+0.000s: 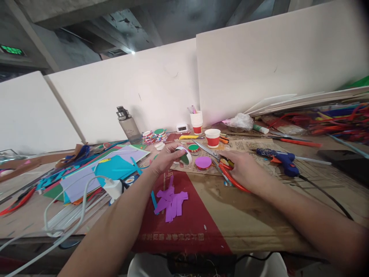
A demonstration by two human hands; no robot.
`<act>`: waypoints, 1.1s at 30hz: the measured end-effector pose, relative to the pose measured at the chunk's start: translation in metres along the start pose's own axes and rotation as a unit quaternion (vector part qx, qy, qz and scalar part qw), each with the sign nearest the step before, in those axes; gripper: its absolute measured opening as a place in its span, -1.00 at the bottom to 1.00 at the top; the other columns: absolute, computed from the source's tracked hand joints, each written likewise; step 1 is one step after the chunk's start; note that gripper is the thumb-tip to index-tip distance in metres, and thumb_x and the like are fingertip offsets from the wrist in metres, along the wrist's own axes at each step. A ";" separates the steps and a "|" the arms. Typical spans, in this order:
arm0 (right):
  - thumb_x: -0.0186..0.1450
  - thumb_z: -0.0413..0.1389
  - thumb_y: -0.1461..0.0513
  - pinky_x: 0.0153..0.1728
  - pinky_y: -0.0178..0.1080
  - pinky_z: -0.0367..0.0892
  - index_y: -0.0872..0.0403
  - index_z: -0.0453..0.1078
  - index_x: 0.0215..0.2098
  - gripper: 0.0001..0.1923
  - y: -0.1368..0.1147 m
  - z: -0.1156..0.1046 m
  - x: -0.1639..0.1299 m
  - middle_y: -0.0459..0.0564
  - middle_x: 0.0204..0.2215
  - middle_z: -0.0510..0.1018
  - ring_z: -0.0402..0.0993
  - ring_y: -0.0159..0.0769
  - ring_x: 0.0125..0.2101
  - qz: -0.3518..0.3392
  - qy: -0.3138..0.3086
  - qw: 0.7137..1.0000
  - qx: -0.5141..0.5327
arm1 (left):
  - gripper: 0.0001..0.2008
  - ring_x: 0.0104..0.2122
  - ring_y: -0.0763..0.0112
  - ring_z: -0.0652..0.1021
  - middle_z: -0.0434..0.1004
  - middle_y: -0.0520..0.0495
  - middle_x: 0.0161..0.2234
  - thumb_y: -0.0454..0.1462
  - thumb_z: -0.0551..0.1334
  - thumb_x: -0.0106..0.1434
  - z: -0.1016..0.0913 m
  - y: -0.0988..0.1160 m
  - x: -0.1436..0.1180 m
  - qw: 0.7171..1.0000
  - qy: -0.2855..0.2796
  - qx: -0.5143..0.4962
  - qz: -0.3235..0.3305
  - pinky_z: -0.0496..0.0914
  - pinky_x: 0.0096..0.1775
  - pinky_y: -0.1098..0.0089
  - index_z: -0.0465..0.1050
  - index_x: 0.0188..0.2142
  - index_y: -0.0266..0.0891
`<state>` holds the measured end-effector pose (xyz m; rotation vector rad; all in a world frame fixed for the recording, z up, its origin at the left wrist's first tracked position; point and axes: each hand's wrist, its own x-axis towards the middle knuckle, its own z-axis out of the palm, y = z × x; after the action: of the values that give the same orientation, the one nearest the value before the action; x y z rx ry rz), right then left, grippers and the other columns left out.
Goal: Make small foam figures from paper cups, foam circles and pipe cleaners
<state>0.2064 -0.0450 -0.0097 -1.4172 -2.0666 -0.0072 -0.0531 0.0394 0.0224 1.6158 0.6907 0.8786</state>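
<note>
Your left hand (pixel 167 159): pinching a white-rimmed green paper disc (pixel 185 158), centre. Your right hand (pixel 244 169): gripping red-handled metal scissors (pixel 227 175), blades pointing far left. Between: a purple disc (pixel 203 162). Near: purple paper strips (pixel 173 203). Far: a red-and-white paper cup (pixel 213 140). Right: a blue glue gun (pixel 288 163).

White panels (pixel 282 69), concrete beams (pixel 72 17), green sign (pixel 12 50)

Two hands (pixel 166 158) (pixel 245 168), one glue gun (pixel 288 161), one bottle (pixel 129 129), purple strips (pixel 173 204) (too overlapped to count)
</note>
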 end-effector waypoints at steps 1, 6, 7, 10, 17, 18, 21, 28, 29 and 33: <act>0.24 0.05 0.29 -0.23 -0.23 0.37 0.05 0.48 -0.02 -0.64 0.001 0.000 0.000 0.10 -0.13 0.63 0.55 -0.14 -0.17 0.010 -0.002 1.000 -0.008 | -0.63 -0.57 0.47 0.50 0.52 -0.03 -0.52 -0.02 0.42 0.00 0.003 -0.001 0.001 1.000 0.028 -0.001 -0.005 0.38 -0.58 0.51 0.48 -0.41 -0.28; 0.22 0.06 0.28 -0.34 -0.25 0.33 0.07 0.51 -0.08 -0.68 0.008 -0.002 0.003 0.12 -0.28 0.65 0.58 -0.13 -0.30 0.095 -0.031 0.992 -0.076 | -0.64 -0.60 0.50 0.45 0.47 0.03 -0.52 -0.03 0.41 0.00 0.020 -0.007 0.006 0.990 0.137 0.012 -0.028 0.26 -0.70 0.56 0.50 -0.40 -0.28; 0.23 0.05 0.27 -0.37 -0.25 0.32 0.06 0.51 -0.08 -0.68 0.009 -0.003 0.004 0.12 -0.31 0.65 0.57 -0.12 -0.33 0.114 -0.037 0.990 -0.081 | -0.64 -0.59 0.50 0.45 0.46 0.04 -0.52 -0.02 0.41 0.00 0.022 -0.008 0.007 0.988 0.151 0.005 -0.031 0.25 -0.71 0.57 0.50 -0.40 -0.27; 0.27 0.04 0.21 -0.40 -0.23 0.31 0.07 0.51 -0.08 -0.68 0.010 -0.004 0.006 0.12 -0.33 0.65 0.56 -0.12 -0.37 0.134 -0.027 0.989 -0.049 | -0.63 -0.58 0.50 0.45 0.46 0.03 -0.51 -0.03 0.41 0.00 0.027 -0.009 0.008 0.984 0.171 -0.028 -0.040 0.27 -0.70 0.57 0.47 -0.39 -0.28; 0.26 0.10 -0.01 -0.44 -0.26 0.25 0.10 0.44 -0.08 -0.59 0.005 0.003 0.008 -0.08 -0.50 0.49 0.33 -0.32 -0.53 0.077 0.039 0.981 0.171 | -0.61 -0.45 0.41 0.55 0.56 -0.06 -0.33 -0.10 0.44 -0.01 0.034 -0.005 0.005 0.987 0.120 -0.102 -0.042 0.43 -0.61 0.48 0.49 -0.23 -0.25; 0.25 0.09 -0.03 -0.47 -0.27 0.22 0.10 0.43 -0.09 -0.56 0.004 0.004 0.008 -0.13 -0.56 0.41 0.27 -0.35 -0.55 0.087 0.043 0.978 0.185 | -0.61 -0.45 0.40 0.55 0.57 -0.06 -0.31 -0.10 0.44 -0.01 0.036 -0.005 0.005 0.986 0.122 -0.107 -0.045 0.44 -0.60 0.47 0.50 -0.23 -0.25; 0.21 0.12 -0.07 -0.49 -0.30 0.17 0.10 0.40 -0.09 -0.53 -0.003 0.005 0.010 -0.19 -0.57 0.29 0.20 -0.38 -0.54 0.116 0.069 0.964 0.231 | -0.60 -0.48 0.41 0.54 0.57 -0.06 -0.35 -0.09 0.45 -0.03 0.044 -0.005 0.004 0.988 0.101 -0.102 -0.055 0.45 -0.59 0.44 0.52 -0.24 -0.26; 0.15 0.21 0.02 -0.43 -0.31 0.22 0.07 0.41 -0.14 -0.61 -0.017 0.006 0.015 -0.14 -0.48 0.44 0.29 -0.36 -0.48 0.135 0.096 0.938 0.305 | -0.54 -0.46 0.37 0.55 0.56 -0.03 -0.36 -0.06 0.46 -0.05 0.070 -0.007 -0.003 0.995 0.027 -0.057 -0.081 0.47 -0.57 0.42 0.52 -0.20 -0.23; 0.15 0.20 0.03 -0.44 -0.31 0.21 0.07 0.42 -0.16 -0.63 -0.017 0.007 0.016 -0.14 -0.49 0.43 0.28 -0.36 -0.48 0.137 0.099 0.939 0.299 | -0.56 -0.46 0.36 0.56 0.56 -0.03 -0.36 -0.05 0.46 -0.04 0.072 -0.006 -0.004 0.995 0.020 -0.053 -0.081 0.47 -0.57 0.42 0.51 -0.21 -0.23; 0.17 0.18 0.04 -0.45 -0.29 0.18 0.08 0.45 -0.16 -0.64 -0.015 0.008 0.016 -0.15 -0.53 0.40 0.24 -0.37 -0.50 0.144 0.101 0.946 0.272 | -0.62 -0.46 0.39 0.55 0.56 -0.04 -0.36 -0.07 0.43 0.01 0.074 -0.005 -0.006 0.995 0.004 -0.044 -0.088 0.46 -0.57 0.45 0.51 -0.25 -0.25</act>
<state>0.1859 -0.0357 -0.0034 -1.2853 -1.5167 0.4822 0.0051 -0.0045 0.0088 1.4500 0.7774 0.7763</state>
